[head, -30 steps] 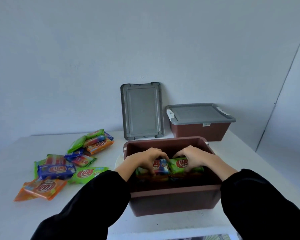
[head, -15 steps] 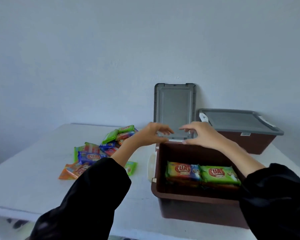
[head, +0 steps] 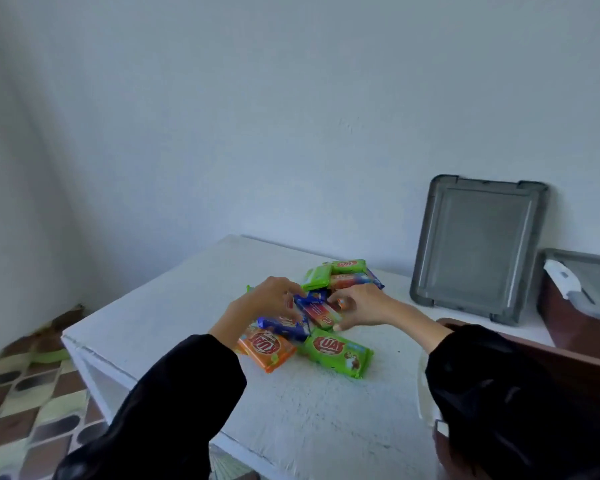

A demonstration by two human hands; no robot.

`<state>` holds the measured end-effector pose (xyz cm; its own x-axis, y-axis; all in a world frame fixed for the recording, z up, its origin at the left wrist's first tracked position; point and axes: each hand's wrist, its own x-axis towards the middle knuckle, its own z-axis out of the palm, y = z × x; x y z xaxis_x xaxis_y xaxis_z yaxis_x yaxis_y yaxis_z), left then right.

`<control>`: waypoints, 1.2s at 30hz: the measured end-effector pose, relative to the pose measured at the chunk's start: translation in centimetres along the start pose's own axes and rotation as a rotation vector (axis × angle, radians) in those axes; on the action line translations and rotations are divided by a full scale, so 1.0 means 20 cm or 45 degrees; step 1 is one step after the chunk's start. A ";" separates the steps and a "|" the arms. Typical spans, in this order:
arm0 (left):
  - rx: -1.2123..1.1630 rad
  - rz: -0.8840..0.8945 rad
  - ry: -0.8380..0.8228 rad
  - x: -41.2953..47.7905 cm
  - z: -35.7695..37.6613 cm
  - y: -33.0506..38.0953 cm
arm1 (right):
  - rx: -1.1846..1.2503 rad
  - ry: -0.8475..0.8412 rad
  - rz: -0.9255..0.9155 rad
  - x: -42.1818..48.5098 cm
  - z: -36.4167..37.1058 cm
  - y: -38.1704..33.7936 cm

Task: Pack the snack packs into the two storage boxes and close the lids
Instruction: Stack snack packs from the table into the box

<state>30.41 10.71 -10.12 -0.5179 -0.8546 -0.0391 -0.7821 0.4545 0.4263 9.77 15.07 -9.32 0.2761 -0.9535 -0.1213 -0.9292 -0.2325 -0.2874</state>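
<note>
Several snack packs lie heaped on the white table (head: 326,414): a green pack (head: 336,351) and an orange pack (head: 267,346) in front, a blue pack (head: 284,326) behind them, more green ones (head: 347,266) at the back. My left hand (head: 269,301) hovers with curled fingers on the left of the heap, blurred. My right hand (head: 362,306) pinches the end of a red pack (head: 317,311) between thumb and fingers. The open brown box (head: 534,344) shows only its rim behind my right sleeve. The second brown box (head: 575,323) stands lidded at the far right.
A loose grey lid (head: 478,247) leans upright against the wall behind the heap's right side. The table's left corner and edge (head: 73,337) drop to a patterned tile floor (head: 25,393). A white wall runs close behind the table.
Both hands left the open box, rose over its rim and swung left to the snack heap. My view turned left with them, so the open box slid to the right edge.
</note>
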 end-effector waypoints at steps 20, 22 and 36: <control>0.686 0.037 -0.057 0.10 0.14 -0.03 | -0.202 -0.269 -0.018 0.05 0.24 -0.04; 0.629 0.032 0.000 0.08 0.12 -0.02 | -0.193 -0.222 0.004 0.04 0.21 -0.03; 0.309 0.431 0.144 -0.04 -0.17 0.65 | 0.072 0.261 0.256 -0.70 -0.48 0.20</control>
<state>21.81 16.51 -1.35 -0.7286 -0.6631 0.1718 -0.6404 0.7484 0.1725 -0.23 25.63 0.40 0.0268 -0.9996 0.0120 -0.9433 -0.0293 -0.3306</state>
